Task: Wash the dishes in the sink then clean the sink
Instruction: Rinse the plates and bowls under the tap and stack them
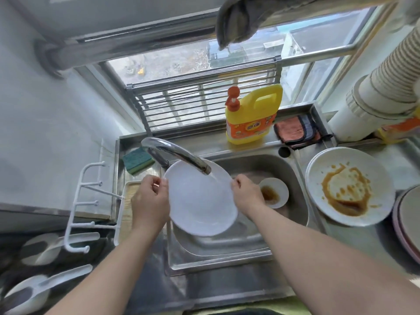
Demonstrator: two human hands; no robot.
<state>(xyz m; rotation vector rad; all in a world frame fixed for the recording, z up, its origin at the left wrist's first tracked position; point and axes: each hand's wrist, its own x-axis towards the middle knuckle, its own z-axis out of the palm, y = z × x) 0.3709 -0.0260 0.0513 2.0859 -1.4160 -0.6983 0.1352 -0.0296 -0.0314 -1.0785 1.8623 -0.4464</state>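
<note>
- While water runs from the faucet [177, 155], a white plate [201, 201] is held over the sink [293, 178], at the centre of the view, tilted so the stream strikes its upper right face.
- The left hand [150, 201] pinches the plate's rim at 9 o'clock, fingers and thumb curled round the edge; the right hand [246, 194] pinches the rim at 3 o'clock in the same manner.
- Judged state of this plate: its visible face shows no sauce, so it appears to be at the rinsing stage, nearly finished.
- Remaining in the basin: a small saucer [273, 193] at 3 o'clock of the plate, just beside the right hand, with brown sauce in its well.
- Remaining on the counter: a large soiled plate [350, 187] at 3 o'clock of the sink, smeared with brown sauce; further stacked plates [409, 221] lie at the right edge of the view, and whether they are clean cannot be told.
- Materials at hand: a yellow detergent bottle [253, 117] at 12 o'clock of the sink, a green sponge [137, 161] at 10 o'clock beside the faucet base, and a pink cloth [295, 131] at 1 o'clock.
- A white drying rack [91, 208] at 9 o'clock; nothing is visible on its near pegs.
- Overall judgement: dishwashing is at an early to middle stage; at least two soiled pieces remain, and cleaning of the sink is not yet begun.
</note>
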